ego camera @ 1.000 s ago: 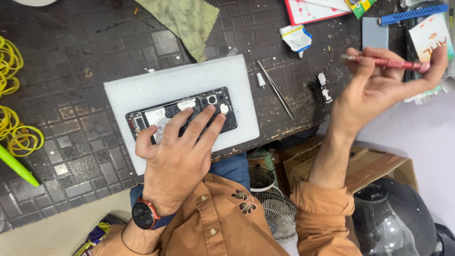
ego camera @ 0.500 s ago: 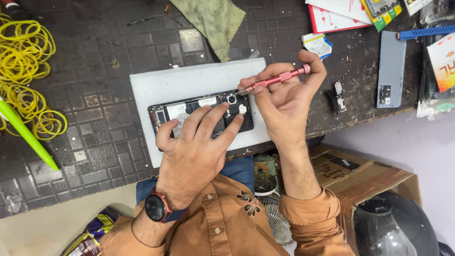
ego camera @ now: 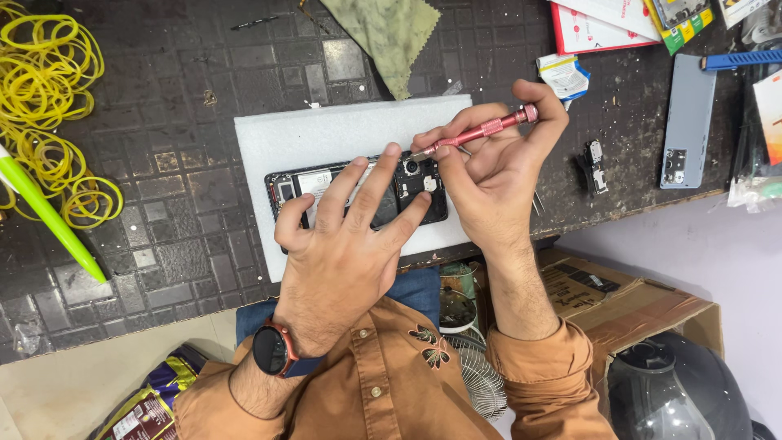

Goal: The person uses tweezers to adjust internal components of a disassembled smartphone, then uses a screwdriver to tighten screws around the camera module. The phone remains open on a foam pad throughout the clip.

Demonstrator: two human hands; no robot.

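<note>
While the left hand (ego camera: 346,232) lies flat across the opened black phone (ego camera: 358,195) on the white foam pad (ego camera: 326,134), the right hand (ego camera: 489,167) pinches a slim pink metal screwdriver (ego camera: 481,132) at its camera end; a slip could gouge components.

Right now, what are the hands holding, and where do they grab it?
The right hand pinches a pink screwdriver along its shaft, forefinger on the end cap. The left hand grips nothing; it presses flat on the opened phone.

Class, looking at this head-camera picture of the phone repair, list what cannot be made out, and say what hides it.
- Middle of the opened phone: covered by the left hand.
- Tip of the pink screwdriver: too small; the screw cannot be made out.
- Right hand palm side: turned away.
- Yellow rubber bands: cut by the left edge.
</note>
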